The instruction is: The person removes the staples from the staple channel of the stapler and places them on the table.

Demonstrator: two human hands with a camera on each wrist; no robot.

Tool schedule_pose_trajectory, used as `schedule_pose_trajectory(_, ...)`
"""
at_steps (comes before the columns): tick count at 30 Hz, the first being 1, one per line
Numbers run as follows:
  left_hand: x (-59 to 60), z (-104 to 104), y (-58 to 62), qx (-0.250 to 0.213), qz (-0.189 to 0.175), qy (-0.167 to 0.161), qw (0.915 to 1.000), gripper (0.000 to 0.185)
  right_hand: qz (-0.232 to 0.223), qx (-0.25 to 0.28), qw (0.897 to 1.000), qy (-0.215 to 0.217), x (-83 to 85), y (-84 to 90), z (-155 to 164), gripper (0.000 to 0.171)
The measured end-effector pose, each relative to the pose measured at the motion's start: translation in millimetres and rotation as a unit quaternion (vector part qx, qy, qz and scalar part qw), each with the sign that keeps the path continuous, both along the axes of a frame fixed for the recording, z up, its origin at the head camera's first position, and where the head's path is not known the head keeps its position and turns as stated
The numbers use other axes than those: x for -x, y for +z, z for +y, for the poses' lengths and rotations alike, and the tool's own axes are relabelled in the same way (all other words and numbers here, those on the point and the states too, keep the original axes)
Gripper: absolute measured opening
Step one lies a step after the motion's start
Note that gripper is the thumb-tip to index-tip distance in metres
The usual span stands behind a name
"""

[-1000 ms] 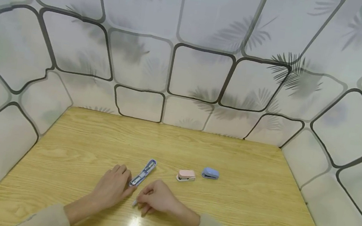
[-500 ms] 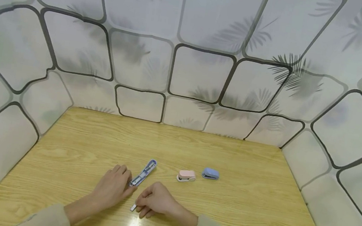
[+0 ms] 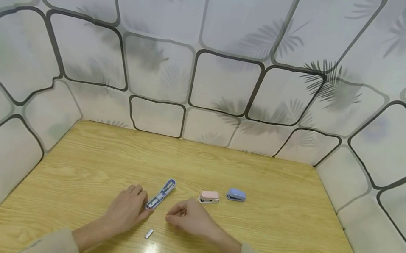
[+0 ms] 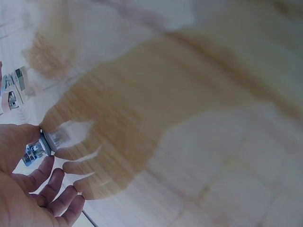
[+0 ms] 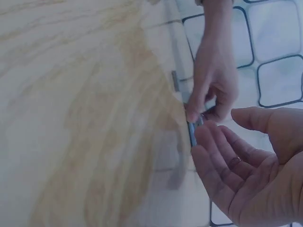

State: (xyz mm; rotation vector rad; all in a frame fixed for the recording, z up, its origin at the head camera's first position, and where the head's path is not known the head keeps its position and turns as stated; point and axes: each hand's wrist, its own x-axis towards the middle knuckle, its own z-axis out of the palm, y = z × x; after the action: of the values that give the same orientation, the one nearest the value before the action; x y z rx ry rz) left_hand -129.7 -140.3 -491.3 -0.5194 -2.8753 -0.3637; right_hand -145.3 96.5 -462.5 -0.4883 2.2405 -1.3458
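A blue stapler [image 3: 160, 194], swung wide so its inner metal parts show, lies on the table. My left hand [image 3: 126, 208] pinches its near end between thumb and index finger; the left wrist view also shows this end of the stapler [image 4: 35, 153] at the fingertips. A small silvery strip [image 3: 149, 233], like a row of staples, lies loose just in front of that hand. To the right, my right hand [image 3: 191, 217] hovers near the table with nothing in it. In the right wrist view its fingers [image 5: 222, 163] are loosely bent and the thumb stands apart.
A small pink-and-white stapler [image 3: 209, 196] stands beyond my right hand, and a small blue stapler [image 3: 236, 194] is to its right. The wooden table [image 3: 273, 238] is bounded by patterned cloth walls [image 3: 224, 82] at the back and sides.
My right hand has set down the silvery strip and drawn away from it, up and to the right. The left hand stays on the stapler.
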Motion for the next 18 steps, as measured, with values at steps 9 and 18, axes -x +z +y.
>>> schedule_pose_trajectory(9,0.6,0,-0.3,-0.003,-0.007,-0.001,1.0,0.028,0.164,-0.087,0.982,0.038,5.4,15.6,41,0.023)
schedule_pose_trajectory(18,1.2,1,1.2,-0.003,-0.002,-0.001,1.0,0.028,0.317,-0.186,0.93,0.024,15.9,16.8,71,0.029)
